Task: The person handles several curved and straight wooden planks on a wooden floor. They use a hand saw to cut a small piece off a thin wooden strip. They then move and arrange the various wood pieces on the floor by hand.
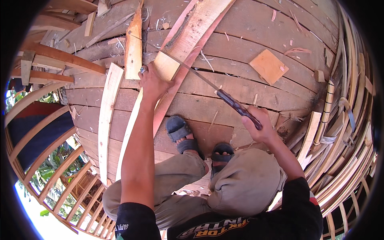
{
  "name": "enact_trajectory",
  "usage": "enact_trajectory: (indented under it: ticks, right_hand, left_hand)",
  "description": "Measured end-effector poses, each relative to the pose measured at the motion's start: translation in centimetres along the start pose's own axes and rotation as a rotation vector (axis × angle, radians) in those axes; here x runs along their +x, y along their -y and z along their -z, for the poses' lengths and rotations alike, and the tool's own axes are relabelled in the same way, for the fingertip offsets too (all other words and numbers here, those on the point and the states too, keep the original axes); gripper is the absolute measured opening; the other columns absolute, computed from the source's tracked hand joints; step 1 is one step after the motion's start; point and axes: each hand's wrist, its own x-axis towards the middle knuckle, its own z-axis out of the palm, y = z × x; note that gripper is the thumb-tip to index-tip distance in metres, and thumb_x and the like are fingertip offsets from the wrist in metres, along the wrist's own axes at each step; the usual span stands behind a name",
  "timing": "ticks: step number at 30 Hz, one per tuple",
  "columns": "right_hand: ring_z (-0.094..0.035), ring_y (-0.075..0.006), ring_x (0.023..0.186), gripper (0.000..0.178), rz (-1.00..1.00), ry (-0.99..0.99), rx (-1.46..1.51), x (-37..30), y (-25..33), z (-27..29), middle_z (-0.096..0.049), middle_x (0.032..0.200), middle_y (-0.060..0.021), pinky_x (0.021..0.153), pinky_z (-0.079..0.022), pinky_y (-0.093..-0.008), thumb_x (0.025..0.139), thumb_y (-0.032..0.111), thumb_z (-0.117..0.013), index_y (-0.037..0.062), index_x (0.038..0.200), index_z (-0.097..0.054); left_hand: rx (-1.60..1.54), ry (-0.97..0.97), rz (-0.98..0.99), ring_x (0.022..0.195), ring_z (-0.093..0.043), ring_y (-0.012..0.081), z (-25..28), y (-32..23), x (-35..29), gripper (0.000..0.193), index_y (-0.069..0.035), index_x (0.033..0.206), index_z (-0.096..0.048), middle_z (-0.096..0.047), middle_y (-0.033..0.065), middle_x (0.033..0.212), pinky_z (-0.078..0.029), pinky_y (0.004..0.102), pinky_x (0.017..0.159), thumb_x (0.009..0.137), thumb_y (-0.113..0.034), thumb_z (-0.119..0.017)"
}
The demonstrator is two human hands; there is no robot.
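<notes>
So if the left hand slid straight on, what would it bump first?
The left hand would probably meet the saw blade, which crosses the board just ahead of it; their exact heights are hard to judge.

Lettering (218, 228), perhaps creased, on black shirt (276, 224); white letters (121, 227) on sleeve (138, 218).

One head-mounted fisheye view, set high over the wearer's knees (256, 180) and directed steeply down at the plank floor (248, 24). The field is round with a dark rim; straight edges bend towards it, notably in the stacked strips (354, 160) at 3 o'clock and the slatted railing (50, 153) at 8 o'clock. Working range is close: left hand (156, 83) between 10 and 11 o'clock of centre, right hand (261, 123) at 3. The shirt (294, 224) enters around 6 o'clock.
</notes>
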Motion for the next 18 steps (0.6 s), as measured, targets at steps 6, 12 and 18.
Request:
enact_trajectory:
  ticks: [6,12,18]
  right_hand:
    - [-0.049,-0.0281,0.045,0.031,-0.037,0.012,0.025,1.1,0.3,-0.9,-0.045,0.054,-0.0119,0.046,-0.037,-0.0377,0.09,0.022,-0.063,0.0028,0.072,-0.047]
    - [-0.046,-0.0266,0.045,0.034,-0.006,0.009,0.011,-2.1,0.1,0.4,-0.041,0.053,-0.0102,0.047,-0.037,-0.0373,0.09,0.024,-0.063,0.003,0.07,-0.046]
    - [-0.044,-0.0229,0.045,0.034,0.032,-0.113,0.085,1.0,2.0,-0.4,-0.04,0.054,-0.0093,0.046,-0.035,-0.0361,0.089,0.026,-0.063,0.0032,0.069,-0.047]
  left_hand:
    - [0.013,0.007,0.006,0.123,-0.042,0.0453,0.3,0.3,0.5,0.094,-0.001,0.129,-0.041,-0.055,0.0275,0.124,-0.035,0.0511,0.106,0.055,-0.036,-0.087]
    - [0.016,0.002,0.026,0.122,-0.043,0.0453,-0.2,0.5,-0.4,0.096,0.0,0.13,-0.04,-0.053,0.0275,0.125,-0.035,0.0529,0.106,0.055,-0.036,-0.087]
    - [0.035,0.046,0.015,0.123,-0.042,0.0473,0.3,0.7,0.2,0.101,-0.003,0.135,-0.035,-0.049,0.0283,0.131,-0.036,0.057,0.105,0.057,-0.039,-0.088]
